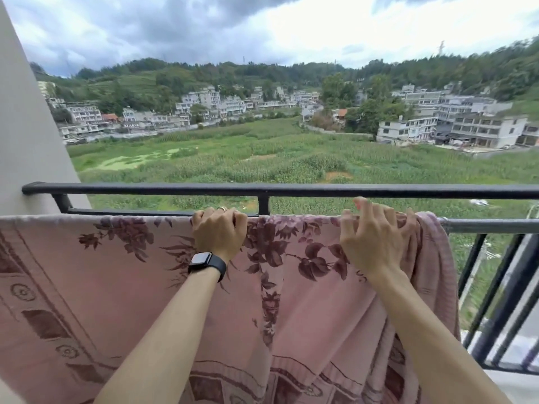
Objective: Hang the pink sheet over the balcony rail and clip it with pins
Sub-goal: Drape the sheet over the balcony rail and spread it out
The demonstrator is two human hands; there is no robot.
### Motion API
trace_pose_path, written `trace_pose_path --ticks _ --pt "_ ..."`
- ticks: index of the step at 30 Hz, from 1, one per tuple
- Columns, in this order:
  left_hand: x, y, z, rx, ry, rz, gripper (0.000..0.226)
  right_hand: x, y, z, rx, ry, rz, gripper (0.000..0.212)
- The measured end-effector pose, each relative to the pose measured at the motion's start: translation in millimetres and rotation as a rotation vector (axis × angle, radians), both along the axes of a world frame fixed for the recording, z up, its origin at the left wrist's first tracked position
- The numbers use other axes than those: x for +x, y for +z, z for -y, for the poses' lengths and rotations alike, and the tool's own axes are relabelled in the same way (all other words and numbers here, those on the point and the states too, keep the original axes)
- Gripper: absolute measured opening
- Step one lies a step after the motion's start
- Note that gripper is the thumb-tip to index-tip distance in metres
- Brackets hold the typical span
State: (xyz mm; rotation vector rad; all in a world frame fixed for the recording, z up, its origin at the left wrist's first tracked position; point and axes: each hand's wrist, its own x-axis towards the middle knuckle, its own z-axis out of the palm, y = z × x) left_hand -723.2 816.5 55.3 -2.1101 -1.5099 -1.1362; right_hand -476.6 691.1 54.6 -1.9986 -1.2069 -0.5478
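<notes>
- Pink sheet [122,287], patterned with dark flowers, hangs draped over the grey rail [490,226], smooth at the left and bunched in folds at its right end.
- Left hand [218,233], with a black watch [207,264] on the wrist, curls its fingers over the sheet's top edge and grips it on the rail.
- Right hand [376,243] rests on the sheet near the bunched end, fingers spread and loosely bent, clasping nothing.
- Black top rail [145,188] runs just beyond and above.
- Green field [262,153], pale buildings [481,129], wooded hills [204,74] and cloudy sky [175,24] lie far off.
</notes>
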Motion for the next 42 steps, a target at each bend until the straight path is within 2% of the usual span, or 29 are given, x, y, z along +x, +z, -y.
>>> trace_pose_path --ticks 4,6,9,12,15,18,20,23,25,26,29,31,33,35,38,40,42 --pt "-10 -4 -3 0.038 0.003 0.003 0.049 -68 -7 -24 -0.030 0.233 0.220 0.037" --pt "-12 -6 -4 0.049 0.004 -0.004 0.048 -59 -13 -22 -0.048 0.208 0.254 0.043" --pt "-6 -5 -5 0.010 0.004 -0.031 0.049 0 -19 -2 -0.016 0.005 0.232 0.054" --pt "6 -3 -3 -0.030 0.009 -0.005 0.052 27 -17 11 -0.040 -0.089 0.141 0.054" --pt "1 -6 -6 -0.020 0.000 0.008 0.052 12 -18 11 -0.060 -0.045 0.081 0.045" --pt "-12 -14 -8 0.052 0.005 -0.011 0.048 11 -24 22 0.012 0.052 0.104 0.032" --pt "-12 -15 -4 0.057 0.009 0.000 0.046 20 -31 39 0.169 0.025 0.002 0.033" --pt "3 -10 6 0.014 0.027 0.044 0.037 42 -41 71 0.420 -0.075 -0.384 0.048" --pt "25 -2 17 0.020 -0.016 0.076 0.028 55 -41 85 0.371 -0.029 -0.561 0.055" --pt "43 3 25 0.039 -0.076 0.074 0.028 59 -38 89 0.310 -0.017 -0.574 0.055" --pt "108 17 57 0.062 -0.288 -0.036 0.040 61 -22 86 0.215 0.029 -0.345 0.044" --pt "143 17 76 0.012 -0.356 -0.132 0.046 66 -8 80 0.213 0.048 -0.193 0.031" --pt "157 11 81 -0.032 -0.320 -0.229 0.054 81 9 79 0.279 0.021 -0.171 0.022" --pt "155 5 77 0.008 -0.277 -0.267 0.063 107 23 85 0.356 -0.063 -0.146 0.019" --pt "148 1 72 0.069 -0.281 -0.284 0.060 157 11 115 0.349 -0.280 -0.180 0.022" --pt "149 -1 73 0.109 -0.264 -0.271 0.056 180 -12 137 0.222 -0.375 -0.294 0.035" --pt "151 -3 76 0.115 -0.267 -0.246 0.053 183 -31 147 0.155 -0.435 -0.280 0.048"
